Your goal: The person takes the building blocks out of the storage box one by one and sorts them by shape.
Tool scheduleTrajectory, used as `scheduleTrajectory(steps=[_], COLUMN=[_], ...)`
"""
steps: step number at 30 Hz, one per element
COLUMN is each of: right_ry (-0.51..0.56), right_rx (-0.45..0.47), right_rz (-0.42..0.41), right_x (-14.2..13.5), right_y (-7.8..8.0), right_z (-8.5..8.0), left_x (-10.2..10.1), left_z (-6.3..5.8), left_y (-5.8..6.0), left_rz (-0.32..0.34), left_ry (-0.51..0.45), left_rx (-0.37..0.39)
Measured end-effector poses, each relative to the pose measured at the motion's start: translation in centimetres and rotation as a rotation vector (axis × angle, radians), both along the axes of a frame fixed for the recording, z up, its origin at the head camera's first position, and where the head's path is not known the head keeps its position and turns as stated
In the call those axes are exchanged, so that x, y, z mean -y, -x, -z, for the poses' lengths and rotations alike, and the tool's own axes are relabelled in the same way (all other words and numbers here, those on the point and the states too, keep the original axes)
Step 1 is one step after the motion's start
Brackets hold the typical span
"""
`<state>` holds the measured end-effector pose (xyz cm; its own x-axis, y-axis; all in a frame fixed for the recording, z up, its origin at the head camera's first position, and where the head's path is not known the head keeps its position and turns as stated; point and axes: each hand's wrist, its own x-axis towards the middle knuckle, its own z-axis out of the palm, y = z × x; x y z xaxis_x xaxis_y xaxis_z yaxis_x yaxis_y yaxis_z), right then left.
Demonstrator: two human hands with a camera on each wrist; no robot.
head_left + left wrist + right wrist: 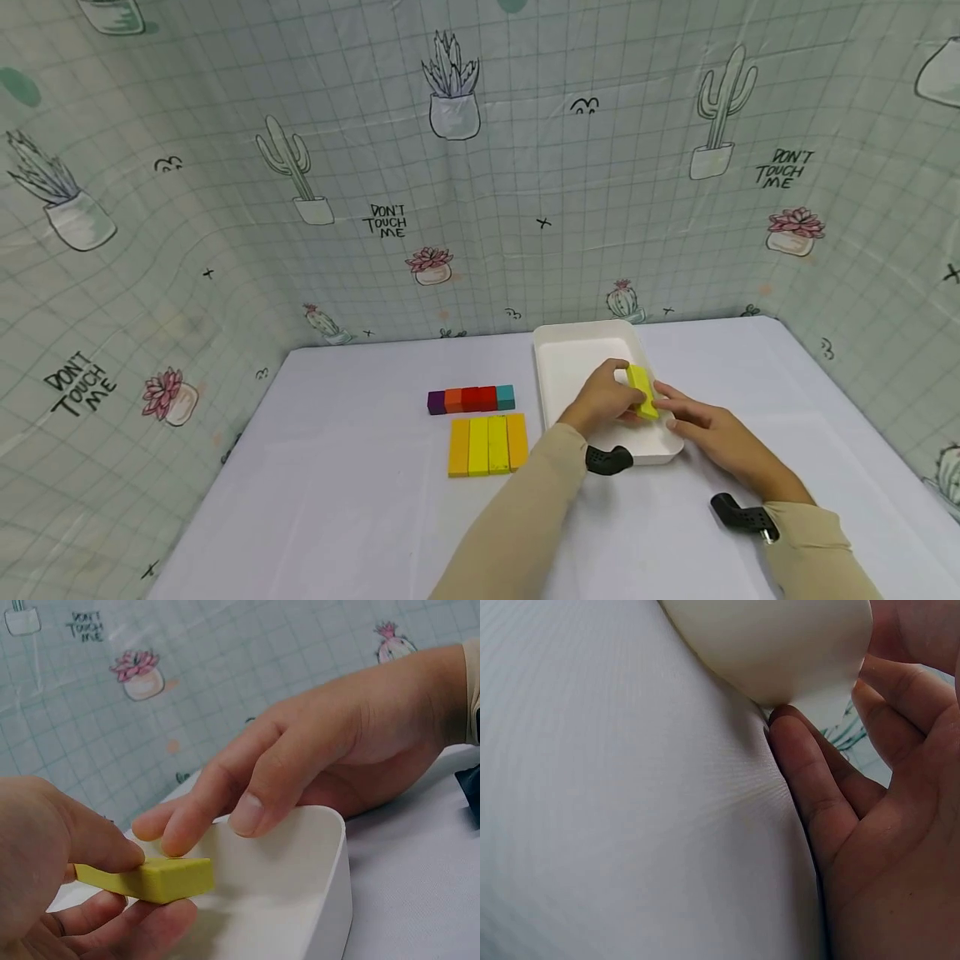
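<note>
My left hand (602, 395) pinches a yellow rectangular block (642, 390) between thumb and fingers, over the white tray (558, 358). In the left wrist view the block (172, 879) is tilted, one end poking out past the fingertips. My right hand (712, 429) reaches over the tray's right side from outside, its fingers relaxed and loosely spread. Two of its fingertips (180, 838) come right up to the top of the block. In the right wrist view, lower fingers of the right hand (892, 825) lie along the table by the tray's outer wall (780, 652).
Left of the tray, several yellow and orange-yellow bars (478, 447) lie side by side. Behind them runs a row of small purple, orange, red and teal blocks (471, 399). A patterned cloth (495, 183) hangs behind the white table (337, 500).
</note>
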<state>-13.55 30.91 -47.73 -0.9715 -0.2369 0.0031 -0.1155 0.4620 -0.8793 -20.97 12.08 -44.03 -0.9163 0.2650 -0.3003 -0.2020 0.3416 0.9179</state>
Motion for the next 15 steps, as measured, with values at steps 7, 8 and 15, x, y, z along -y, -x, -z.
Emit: scheduleTrajectory(steps=[7,8,15], right_ry=[0.020,0.020,0.009], right_rx=[0.001,0.000,0.018], right_rz=[-0.008,-0.009,-0.003], right_x=[-0.1,-0.1,0.1], right_y=[0.2,0.3,0.1], right_z=[-0.1,-0.1,-0.2], left_x=[0.5,0.6,1.3], left_z=[0.1,0.1,0.7], left_y=[0.0,0.0,0.2], left_rz=[-0.022,-0.024,-0.035], left_ry=[-0.011,-0.016,-0.079], left_rx=[0.014,0.015,0.039])
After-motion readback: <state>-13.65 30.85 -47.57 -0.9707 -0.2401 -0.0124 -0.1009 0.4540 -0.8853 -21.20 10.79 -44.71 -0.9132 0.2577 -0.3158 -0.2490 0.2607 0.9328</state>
